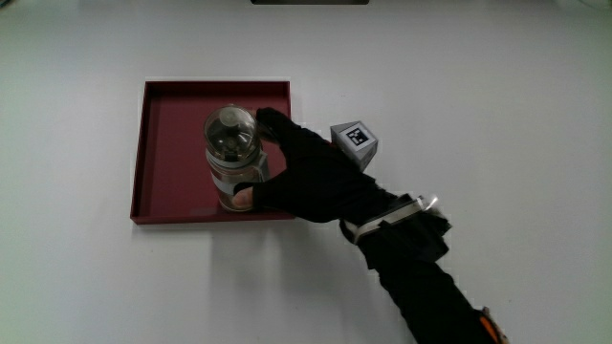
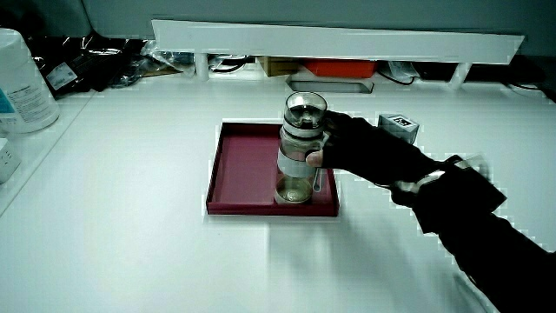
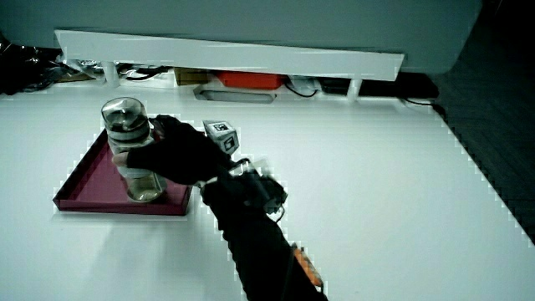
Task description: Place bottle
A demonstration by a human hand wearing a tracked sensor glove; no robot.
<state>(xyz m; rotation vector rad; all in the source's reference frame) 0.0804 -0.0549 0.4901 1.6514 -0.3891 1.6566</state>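
The hand [image 1: 311, 177] was clenched around the bottle [image 1: 234, 158], its grip wrapping the body from the tray's [image 1: 172, 119] four o'clock corner so the bottle stood upright inside the red tray on the surface [image 1: 497, 105], apparently being set down.

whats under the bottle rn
The bottle stands upright in the dark red tray, near the tray's edge closest to the person, with the hand in a grip around its side. Whether its base fully touches the tray floor cannot be seen.
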